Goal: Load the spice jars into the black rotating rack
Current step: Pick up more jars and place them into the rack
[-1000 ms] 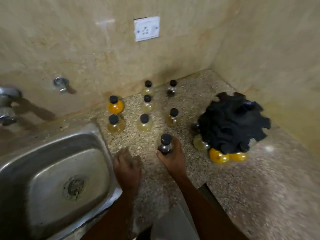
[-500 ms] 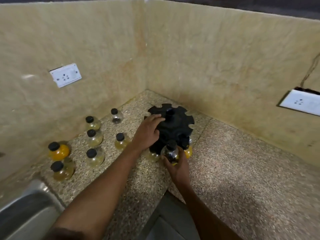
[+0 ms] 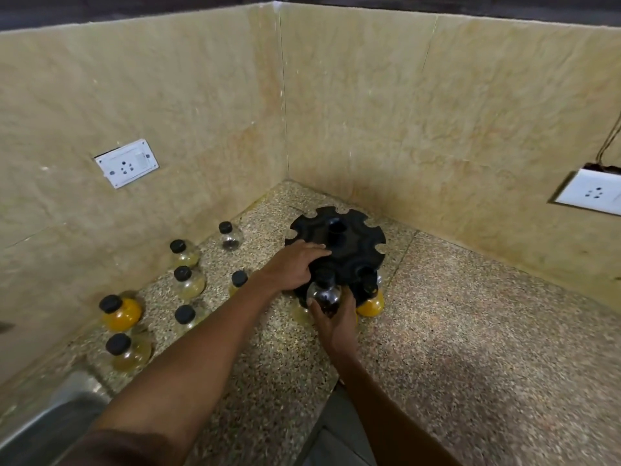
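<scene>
I am seating a jar point(image 3: 324, 296) in the rack point(image 3: 339, 245).
My right hand point(image 3: 334, 319) is gripping it from below; my left hand point(image 3: 291, 268) is lying flat, fingers spread, on the rack's top.

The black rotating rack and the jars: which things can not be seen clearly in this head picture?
- Black rotating rack: its lower front and left edge are hidden by the left hand, the right hand and the dark-spice jar.
- Whether that jar's neck is seated in a slot: too small to tell.
- Pale jar under the rack: mostly covered by the hands.
- Sink: cut off by the left edge.
</scene>
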